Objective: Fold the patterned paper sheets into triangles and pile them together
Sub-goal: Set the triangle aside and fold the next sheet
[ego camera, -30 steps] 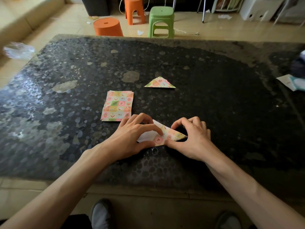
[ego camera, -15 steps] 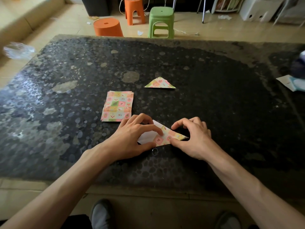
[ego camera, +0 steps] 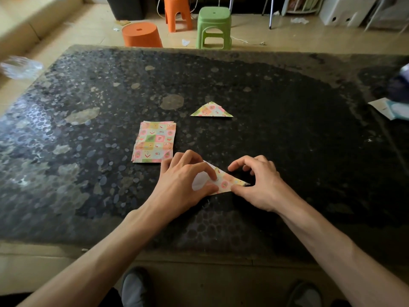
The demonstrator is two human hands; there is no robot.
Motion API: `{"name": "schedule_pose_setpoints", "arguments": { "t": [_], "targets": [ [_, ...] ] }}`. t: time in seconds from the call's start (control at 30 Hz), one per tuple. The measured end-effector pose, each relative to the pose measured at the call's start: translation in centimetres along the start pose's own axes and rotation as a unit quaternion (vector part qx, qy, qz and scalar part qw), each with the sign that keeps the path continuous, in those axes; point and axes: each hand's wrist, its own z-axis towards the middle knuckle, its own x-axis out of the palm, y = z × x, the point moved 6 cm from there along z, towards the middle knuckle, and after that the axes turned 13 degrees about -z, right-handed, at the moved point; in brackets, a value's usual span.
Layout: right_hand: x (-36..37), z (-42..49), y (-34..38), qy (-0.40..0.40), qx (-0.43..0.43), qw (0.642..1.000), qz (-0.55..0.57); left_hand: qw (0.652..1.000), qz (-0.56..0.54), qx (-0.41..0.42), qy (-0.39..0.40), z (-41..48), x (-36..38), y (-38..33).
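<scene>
Patterned paper sheet (ego camera: 225,181) mid-fold under both your hands, near the front of the table.

Nearest you, it lies flat on the dark stone table (ego camera: 298,134), white underside showing at left w/ a patterned flap over it, approx. a triangle already. Your left hand (ego camera: 183,182) pinches the left part btwn index tip & thumb. Your right hand (ego camera: 259,185) presses its thumb on the lower fold edge by the right tip, other fingers curled above; can't tell if they touch paper. Just beyond your left hand sits the stack of unfolded sheets (ego camera: 155,141), several deep, so most of the job's left. Farther back, apart from the stack, is one finished triangle (ego camera: 211,110), alone, so the pile's barely begun. My read: this is sheet no. 2, at the creasing stage. Once flat, it goes onto that triangle. Past the table is a green stool (ego camera: 214,27).
</scene>
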Motion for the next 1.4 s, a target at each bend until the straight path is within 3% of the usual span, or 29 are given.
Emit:
{"name": "schedule_pose_setpoints", "arguments": {
  "t": [0.2,0.33,0.93,1.4],
  "targets": [
    [-0.7,0.1,-0.8,0.011,0.043,0.999,-0.022,1.000,0.011,0.001,-0.003,-0.2,-0.1,-0.3],
    [-0.9,0.5,-1.7,0.024,0.068,0.997,0.021,1.000,0.005,0.001,0.003,-0.2,-0.1,-0.2],
    [-0.9,1.3,-2.9,0.028,0.046,0.997,0.061,1.000,0.000,0.005,0.004,-0.3,0.0,0.0],
    [0.1,0.7,-1.8,-0.008,0.035,0.999,-0.030,1.000,0.006,0.021,-0.016,-0.6,0.4,0.1]
  ]
}}
